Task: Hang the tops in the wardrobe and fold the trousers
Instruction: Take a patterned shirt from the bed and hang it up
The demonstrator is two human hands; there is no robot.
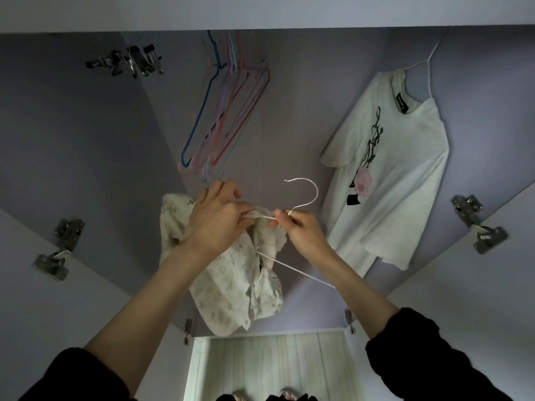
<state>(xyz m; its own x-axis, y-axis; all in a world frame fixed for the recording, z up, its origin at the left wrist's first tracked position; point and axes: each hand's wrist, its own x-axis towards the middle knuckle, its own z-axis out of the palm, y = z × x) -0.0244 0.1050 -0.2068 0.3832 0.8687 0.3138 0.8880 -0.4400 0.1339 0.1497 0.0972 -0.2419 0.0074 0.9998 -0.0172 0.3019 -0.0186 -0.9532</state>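
In the head view, one white printed t-shirt (388, 169) already hangs in the wardrobe, to the right of the spare coloured hangers (228, 111). Below those hangers, the left hand (220, 218) grips a cream patterned top (234, 279) and works it onto a white hanger (301, 198), pinched at the neck by the right hand (301, 227). That top is not yet hung, and no trousers are in sight.

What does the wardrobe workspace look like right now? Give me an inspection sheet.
Surface: wardrobe interior, doors open, hinges showing.
Job's things: white T-shirt already hanging at right; cream patterned top partly on the white hanger, not yet hung.
Clutter: bunch of empty coloured hangers and clip hangers at upper left.
Grippers: left hand grips the top's collar; right hand pinches the hanger's neck.
Cables: nothing seen.
Surroundings: pale floor below.
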